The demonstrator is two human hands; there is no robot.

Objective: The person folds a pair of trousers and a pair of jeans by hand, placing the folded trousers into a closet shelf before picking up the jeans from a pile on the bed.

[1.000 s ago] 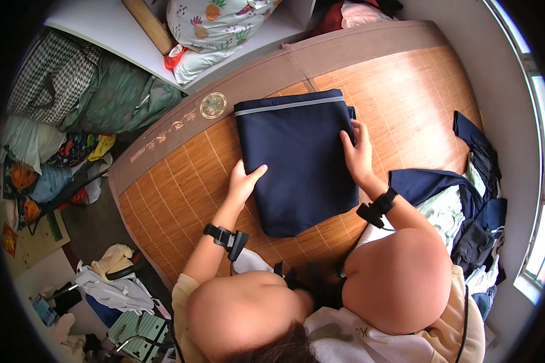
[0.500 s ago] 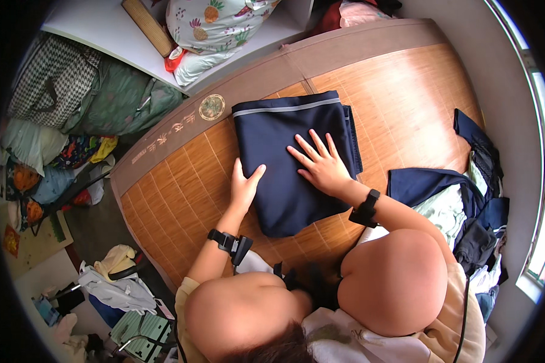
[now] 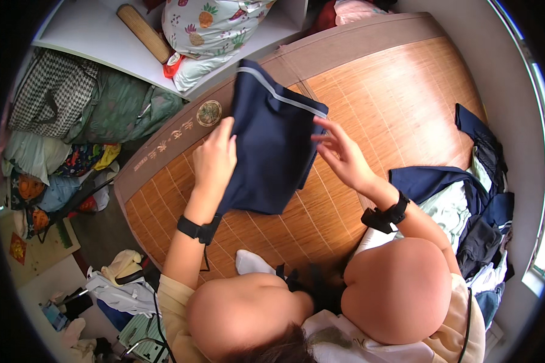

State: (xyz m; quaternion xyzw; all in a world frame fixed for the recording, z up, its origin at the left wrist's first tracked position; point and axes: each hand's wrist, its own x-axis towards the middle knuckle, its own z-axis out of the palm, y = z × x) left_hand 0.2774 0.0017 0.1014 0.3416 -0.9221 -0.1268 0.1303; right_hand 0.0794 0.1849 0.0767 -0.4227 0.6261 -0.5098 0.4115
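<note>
Much mat [image 3: 399, 103] stretches free beside the navy cloth [image 3: 269, 151], left hand [image 3: 215, 158] clamping its edge, right hand [image 3: 344, 156] spread apart.

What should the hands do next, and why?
Maybe the right hand could straighten the grey-striped edge of the navy garment: that edge looks wavy, the right hand is beside its right end, and the left hand grips the garment's left side.

Sleeves [image 3: 177, 305] are pale yellow, shirt front [image 3: 375, 352] whitish with a murky green patch [image 3: 330, 331]. Chunky black wrist straps [image 3: 398, 207] with boxy modules [image 3: 376, 222], thin black cables [image 3: 469, 323], plus a white sock [image 3: 252, 262] showing.
</note>
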